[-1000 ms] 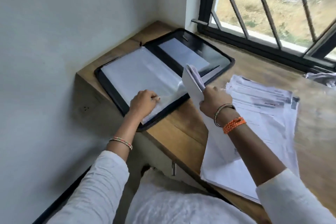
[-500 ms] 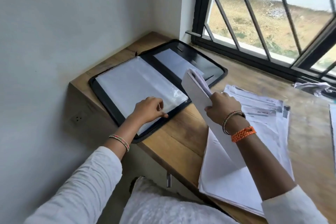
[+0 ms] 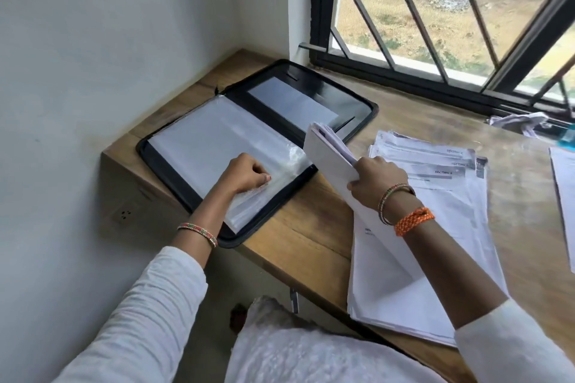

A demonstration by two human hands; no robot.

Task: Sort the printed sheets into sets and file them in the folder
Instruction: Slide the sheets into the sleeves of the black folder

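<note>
wooden desk (image 3: 305,246) set into a white-walled corner. black-framed barred window (image 3: 435,40) behind, looking onto dry grass. crumpled paper, perhaps a wrapper (image 3: 519,121), on the sill's right end; blue item (image 3: 567,138) beside it, too cropped to name.

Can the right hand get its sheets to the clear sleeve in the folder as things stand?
Probably yes. The right hand holds its sheets just beside the open folder, with nothing between. The left hand pinches the clear sleeve at its near edge; whether the mouth is open, I can't tell.
</note>
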